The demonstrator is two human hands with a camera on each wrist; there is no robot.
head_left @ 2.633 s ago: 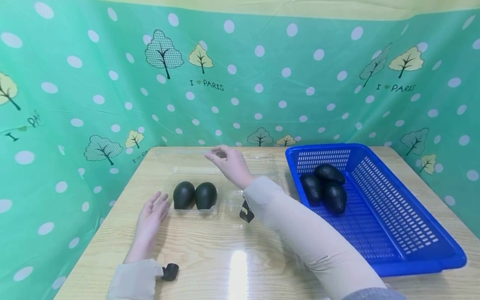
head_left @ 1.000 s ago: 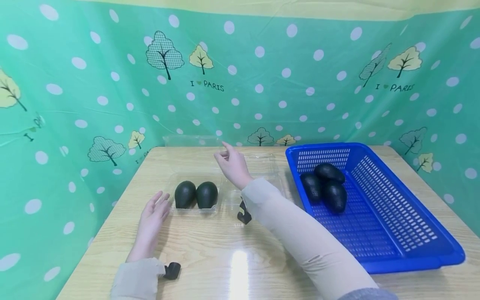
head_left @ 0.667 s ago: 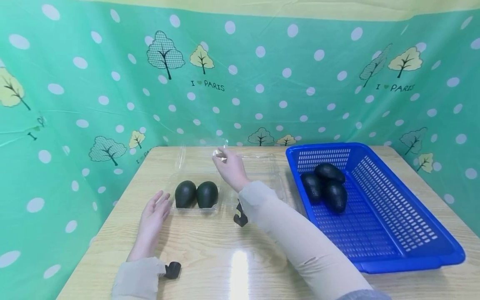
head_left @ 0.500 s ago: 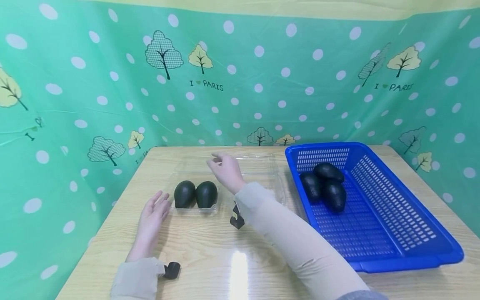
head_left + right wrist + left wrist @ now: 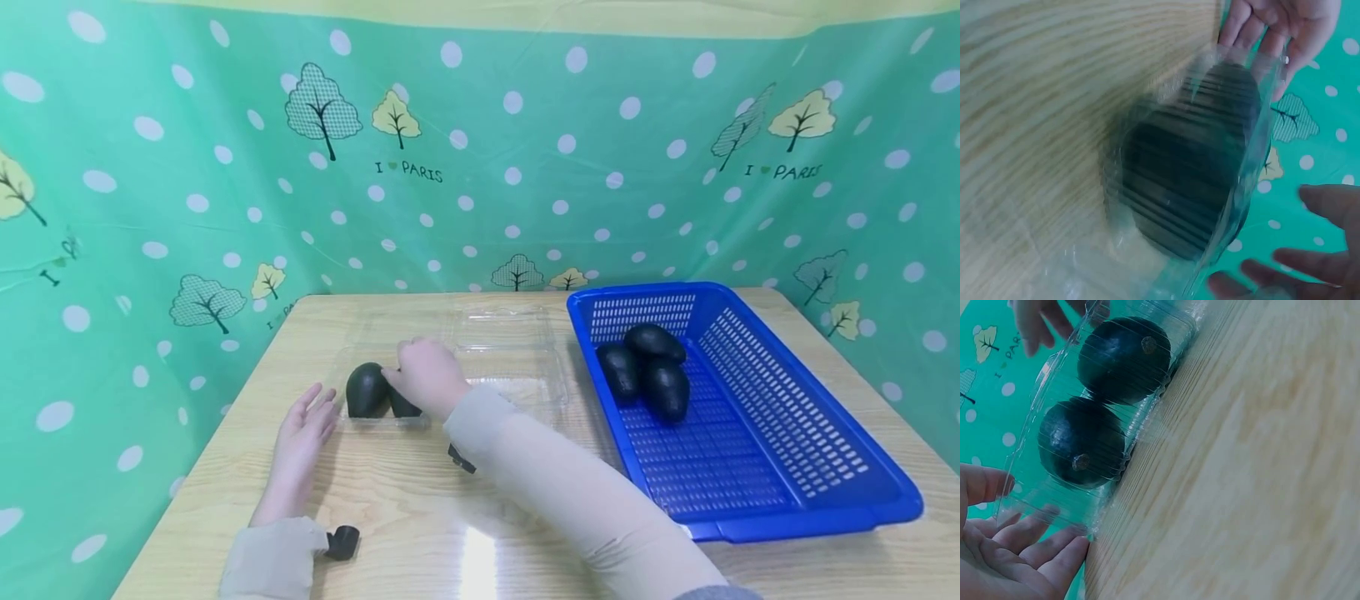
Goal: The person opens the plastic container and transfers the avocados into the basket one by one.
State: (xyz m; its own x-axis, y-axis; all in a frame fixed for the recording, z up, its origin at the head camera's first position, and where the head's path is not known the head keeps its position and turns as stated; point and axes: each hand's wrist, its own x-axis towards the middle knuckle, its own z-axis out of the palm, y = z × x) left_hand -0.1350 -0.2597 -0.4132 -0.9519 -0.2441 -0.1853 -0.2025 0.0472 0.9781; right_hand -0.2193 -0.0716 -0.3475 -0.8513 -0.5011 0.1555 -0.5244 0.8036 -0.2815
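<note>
Two dark avocados, the left one (image 5: 367,390) and the right one (image 5: 403,406), sit side by side in a clear plastic clamshell box (image 5: 390,423). My left hand (image 5: 303,429) is at the box's left end, fingers extended; in the left wrist view the thumb is at the rim and the fingertips touch the end wall (image 5: 1041,512). Over the right avocado hovers my right hand (image 5: 427,375), partly hiding it. The right wrist view shows that hand's fingers (image 5: 1300,259) and thumb spread apart, beside the box with nothing between them. The transparent lid (image 5: 401,321) lies folded back behind the box.
A second clear clamshell (image 5: 562,387) stands to the right, its lid (image 5: 502,325) lying back. Farther right, a blue plastic basket (image 5: 817,521) holds three avocados (image 5: 666,390). A patterned green cloth (image 5: 480,167) hangs behind the wooden table (image 5: 390,517).
The left box's lid rose behind it, then sank back down out of my right hand. That hand has come forward and left over the avocados. My left hand has stayed put.
</note>
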